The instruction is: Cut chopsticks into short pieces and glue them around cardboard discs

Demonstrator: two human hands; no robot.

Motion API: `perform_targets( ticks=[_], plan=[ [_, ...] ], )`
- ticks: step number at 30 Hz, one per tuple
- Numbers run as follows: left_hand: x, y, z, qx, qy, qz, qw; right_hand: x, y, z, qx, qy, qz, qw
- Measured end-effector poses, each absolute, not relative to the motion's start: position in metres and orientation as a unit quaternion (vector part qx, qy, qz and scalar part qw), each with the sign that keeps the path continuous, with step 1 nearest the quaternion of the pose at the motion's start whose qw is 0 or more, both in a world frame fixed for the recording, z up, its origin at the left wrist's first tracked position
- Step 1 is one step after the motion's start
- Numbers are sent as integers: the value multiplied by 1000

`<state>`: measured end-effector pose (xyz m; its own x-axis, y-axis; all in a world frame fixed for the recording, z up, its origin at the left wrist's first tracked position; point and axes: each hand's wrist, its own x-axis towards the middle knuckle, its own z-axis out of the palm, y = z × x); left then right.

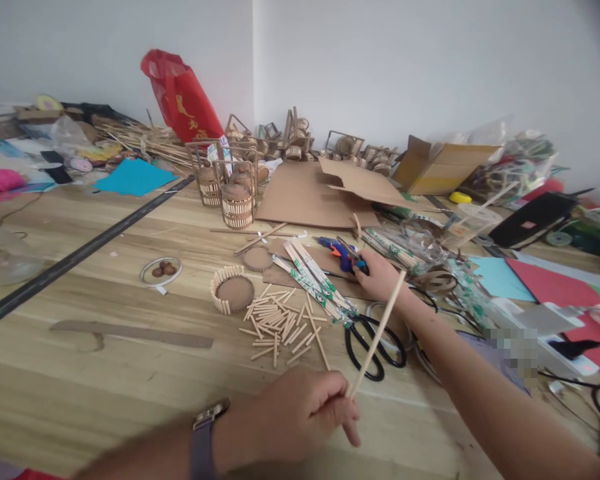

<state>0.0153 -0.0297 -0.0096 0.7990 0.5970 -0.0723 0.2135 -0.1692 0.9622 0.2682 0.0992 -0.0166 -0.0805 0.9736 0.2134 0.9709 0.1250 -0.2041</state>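
Tight Quarters on a Crowded Counter

A worker's left hand pinches one end of a pale wooden stick between thumb and curled fingers, its free end slanting toward one o'clock. Farther along that line, the right hand bends around the handle of a blue-and-black tool, possibly pliers; whether its fingers have closed firmly cannot be told.

Just beside the tool, at ten o'clock from the right hand, lies a blue glue gun. Black-handled scissors rest at six o'clock from the same hand. A heap of short cut sticks spreads at eleven o'clock from the left hand, with a partly walled cardboard cup at the heap's ten o'clock and wrapped chopsticks at its one o'clock.

The crowding is the likeliest source of trouble: the tool could nudge the glue gun or drag the wrapped chopsticks if pulled sideways. The stick's free end, overlapping the right wrist in view, could knock it should the hands draw together, and an end-only pinch could let the stick twist.
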Motion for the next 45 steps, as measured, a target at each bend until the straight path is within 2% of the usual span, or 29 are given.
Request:
perform_targets(
  ticks=[7, 12, 17, 21, 22, 23, 25, 27, 29, 33, 37, 41, 45],
  plan=[
    [17, -30, -9, 753, 264, 143, 585, 257, 98, -7, -657, -747, 27, 100],
    [18, -31, -11, 753, 262, 142, 587, 251, 98, 6, -662, -732, 81, 136],
    [14, -29, -12, 750, 248, 174, 588, 255, 93, 11, -680, -669, 137, 266],
    [10, -20, -13, 676, 267, 253, 639, 249, 57, 14, -675, -593, 214, 384],
    [10, -17, -14, 650, 270, 278, 654, 246, 45, 16, -657, -571, 263, 415],
    [10, -13, -15, 625, 274, 300, 667, 242, 32, 18, -609, -494, 390, 483],
    [9, -6, -17, 587, 290, 324, 682, 234, 7, 20, -524, -359, 560, 532],
    [8, 0, -19, 566, 305, 331, 690, 226, -12, 22, -480, -311, 640, 513],
    [7, 4, -18, 561, 311, 329, 693, 221, -24, 22, -483, -339, 672, 448],
    [5, 7, -15, 573, 323, 319, 682, 219, -32, 26, -555, -507, 594, 287],
    [4, 8, -12, 591, 339, 312, 662, 223, -34, 32, -587, -606, 511, 166],
    [3, 8, -12, 609, 338, 282, 659, 222, -36, 34, -583, -633, 503, 83],
    [1, 4, -14, 618, 320, 230, 680, 219, -37, 34, -578, -629, 519, 40]
  ],
)
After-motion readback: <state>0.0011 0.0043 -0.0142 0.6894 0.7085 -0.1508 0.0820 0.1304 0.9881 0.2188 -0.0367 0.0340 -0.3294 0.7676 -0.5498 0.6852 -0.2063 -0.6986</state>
